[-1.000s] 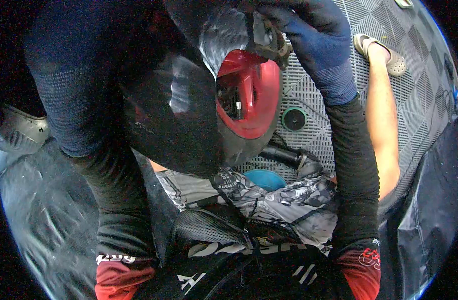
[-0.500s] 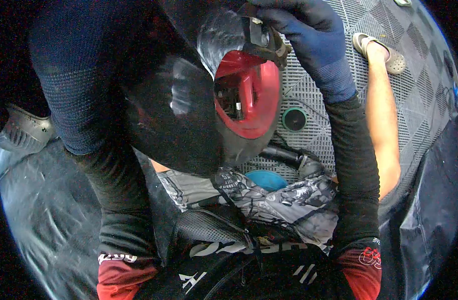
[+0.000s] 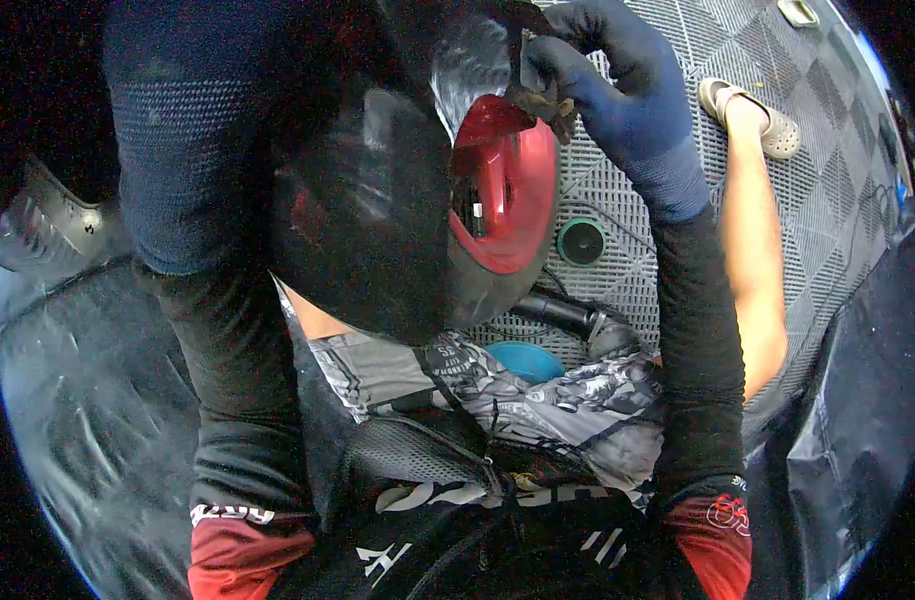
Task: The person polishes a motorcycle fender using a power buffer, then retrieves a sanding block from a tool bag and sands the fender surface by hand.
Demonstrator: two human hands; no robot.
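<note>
A large black shiny curved piece hangs in front of me, with a red oval inner part showing at its right side. My right hand, in a blue knit glove, has its fingers and thumb closed at the upper right edge of the black piece. Beside the thumb is a small rough brownish corner. My left hand, in a similar glove, is at the upper left next to the black piece. Its fingers are lost in the dark, so I cannot tell what they touch.
On the grey grid floor lies a black disc with a green rim. A black cylindrical tool and a blue round thing are near my lap. A bare leg in a beige clog extends at right. Black sheeting covers the left side.
My right hand has shifted slightly down, its fingers now bent at the black piece's edge. The black piece and my left hand appear slightly further right.
</note>
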